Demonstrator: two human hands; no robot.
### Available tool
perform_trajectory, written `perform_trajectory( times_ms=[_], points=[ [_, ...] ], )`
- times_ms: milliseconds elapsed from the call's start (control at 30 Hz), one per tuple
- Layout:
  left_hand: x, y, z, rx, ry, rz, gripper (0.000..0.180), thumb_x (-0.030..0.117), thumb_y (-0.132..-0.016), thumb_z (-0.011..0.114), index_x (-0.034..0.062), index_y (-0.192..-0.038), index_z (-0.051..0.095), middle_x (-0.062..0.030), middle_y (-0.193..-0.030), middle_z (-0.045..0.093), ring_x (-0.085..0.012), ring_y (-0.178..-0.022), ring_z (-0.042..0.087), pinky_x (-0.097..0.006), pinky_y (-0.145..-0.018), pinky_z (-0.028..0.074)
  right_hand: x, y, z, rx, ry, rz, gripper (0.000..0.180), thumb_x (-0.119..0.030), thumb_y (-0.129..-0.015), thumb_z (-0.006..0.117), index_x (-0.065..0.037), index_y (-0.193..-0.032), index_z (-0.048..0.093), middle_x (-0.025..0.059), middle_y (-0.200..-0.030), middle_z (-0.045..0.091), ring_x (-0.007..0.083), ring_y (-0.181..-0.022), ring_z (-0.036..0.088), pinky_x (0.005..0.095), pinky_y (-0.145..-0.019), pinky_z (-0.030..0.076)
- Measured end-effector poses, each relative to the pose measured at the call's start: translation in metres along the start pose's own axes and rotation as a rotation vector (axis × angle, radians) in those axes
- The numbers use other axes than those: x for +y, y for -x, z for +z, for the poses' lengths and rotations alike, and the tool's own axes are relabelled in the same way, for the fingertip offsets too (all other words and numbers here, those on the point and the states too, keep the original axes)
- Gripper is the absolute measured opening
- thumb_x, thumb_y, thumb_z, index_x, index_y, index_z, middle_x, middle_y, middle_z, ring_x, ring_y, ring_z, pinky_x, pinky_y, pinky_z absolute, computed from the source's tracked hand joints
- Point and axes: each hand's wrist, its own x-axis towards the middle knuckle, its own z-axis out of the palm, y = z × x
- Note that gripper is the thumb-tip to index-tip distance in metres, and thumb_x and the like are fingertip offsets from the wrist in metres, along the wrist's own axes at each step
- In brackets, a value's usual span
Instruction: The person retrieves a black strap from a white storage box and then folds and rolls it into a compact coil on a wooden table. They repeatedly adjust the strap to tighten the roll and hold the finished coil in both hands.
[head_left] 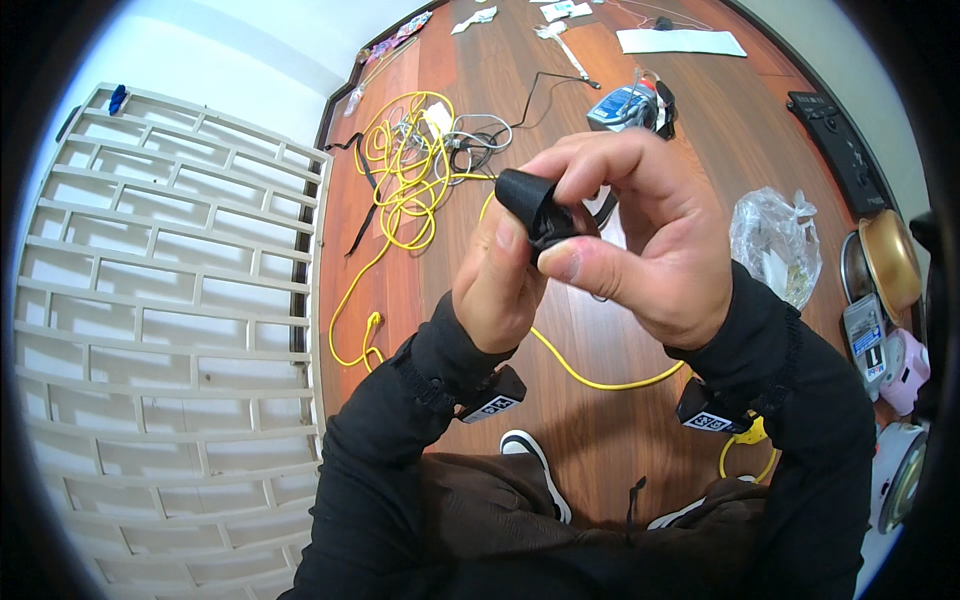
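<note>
Both hands are raised close to the camera over a wooden table (480, 90). Between them is a small roll of black strap (535, 205). My left hand (495, 285) pinches it from below with the thumb. My right hand (645, 235) curls over it from the right, thumb pressed against the strap's lower edge. Black sleeves cover both forearms, each with a small black tag at the wrist. Part of the strap is hidden behind my fingers.
A tangled yellow cable (405, 165) and grey wires (480, 135) lie on the table behind the hands. A crumpled clear plastic bag (775, 240) sits at right, a black remote (840, 145) farther right, white paper (680, 42) at the back. A white lattice screen (170, 320) stands at left.
</note>
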Motion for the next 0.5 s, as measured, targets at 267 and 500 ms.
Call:
perform_trajectory(
  times_ms=[267, 500],
  points=[
    [-0.0046, 0.002, 0.0015, 0.101, 0.213, 0.036, 0.058, 0.051, -0.101, 0.031, 0.0029, -0.131, 0.041, -0.0107, -0.112, 0.054, -0.0197, -0.104, 0.054, -0.035, -0.093, 0.043, 0.0003, 0.002, 0.0025, 0.018, 0.282, -0.17, 0.027, -0.01, -0.082, 0.074, -0.005, -0.106, 0.063, 0.014, -0.111, 0.064, 0.0224, -0.103, 0.06, 0.0318, -0.087, 0.049],
    [-0.001, 0.0028, 0.0086, 0.136, 0.458, -0.002, 0.051, 0.046, -0.101, 0.031, 0.0036, -0.124, 0.047, -0.0127, -0.113, 0.057, -0.0232, -0.105, 0.057, -0.039, -0.095, 0.045, 0.0001, 0.003, 0.0053, 0.003, 0.359, -0.241, 0.026, -0.008, -0.082, 0.073, -0.005, -0.106, 0.063, 0.0141, -0.115, 0.064, 0.0255, -0.111, 0.056, 0.0341, -0.09, 0.048]
  ],
)
